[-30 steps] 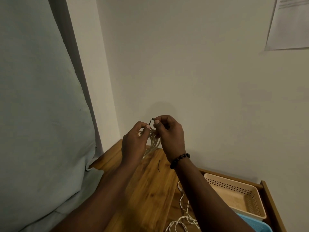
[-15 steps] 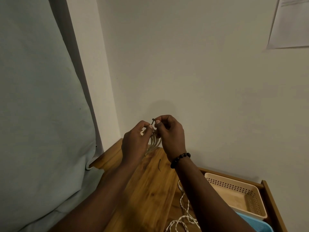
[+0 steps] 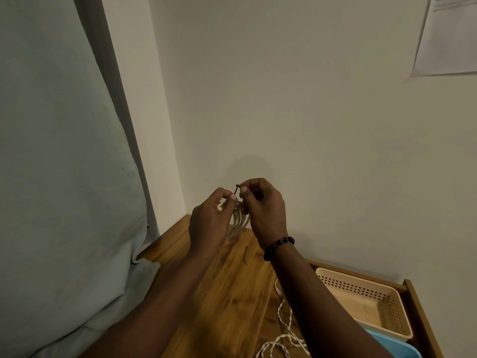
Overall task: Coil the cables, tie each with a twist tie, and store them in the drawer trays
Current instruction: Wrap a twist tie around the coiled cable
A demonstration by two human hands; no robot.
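head view: both hands are raised in front of the wall, above the wooden top (image 3: 232, 293). the left hand (image 3: 209, 223) grips a pale coiled cable (image 3: 238, 219), its loops hanging down between the two hands. the right hand (image 3: 263, 210) pinches the dark twist tie (image 3: 237, 187) at the top of the coil, thumb and forefinger curled tight around its short upright end. a spare tie (image 3: 245, 255) lies on the wood just below the hands, and a loose twisted white cable (image 3: 281, 329) sprawls near the bottom edge. the beige tray (image 3: 387, 301) sits in the open drawer to the right, with a blue tray (image 3: 397, 348) nearer the camera.

the step in hand looks like twisting the tie closed. to do it well, the left hand should keep the loops bunched firmly so none slips out, while the right turns the tie ends snug against the bundle, leaving no slack.
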